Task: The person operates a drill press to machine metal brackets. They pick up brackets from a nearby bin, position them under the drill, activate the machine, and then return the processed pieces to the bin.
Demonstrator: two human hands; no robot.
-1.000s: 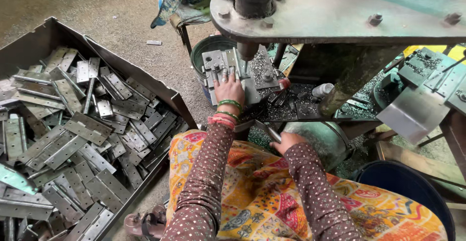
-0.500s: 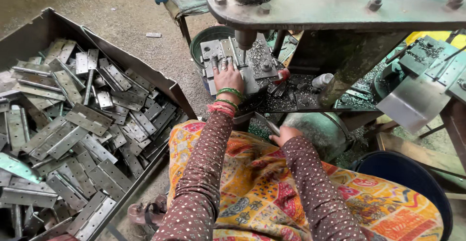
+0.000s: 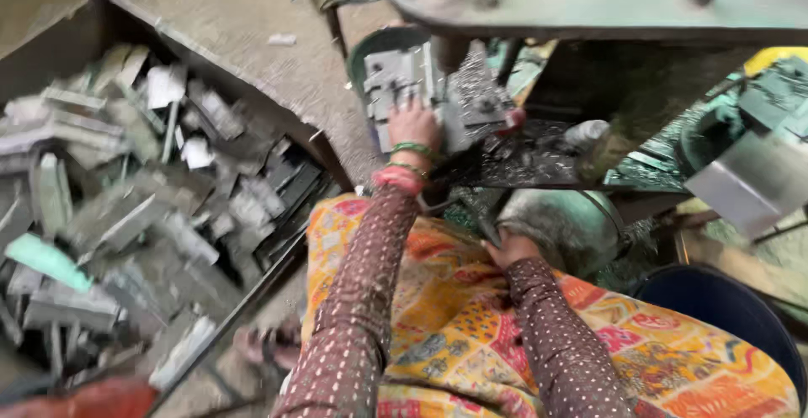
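Head camera looks down at the left hand (image 3: 412, 125), which lies flat with fingers spread on a grey metal die block (image 3: 402, 81) under the press; it presses on the block and does not close around it. Green and pink bangles (image 3: 402, 165) sit on that wrist. The right hand (image 3: 509, 248) rests low near the lap, beside a rounded grey metal housing (image 3: 572, 228); its fingers are curled, but whether they hold something I cannot tell (the picture is blurred there). The die block stands on the press bed (image 3: 539, 161), just below the ram, and I judge it heavy, stiff and sharp at the edges, so it is better taken by its flat outer sides, away from the punch. Small metal chips lie over the bed around it and could slip under the fingers. Above, the thick press frame (image 3: 606, 1) overhangs and leaves little room for the hand. To the left, a large cardboard box (image 3: 252, 81) holds many flat steel hinge plates (image 3: 126, 199), light one by one, with hard corners. A dark blue bucket (image 3: 724, 308) stands at the right, near the patterned cloth on the lap.
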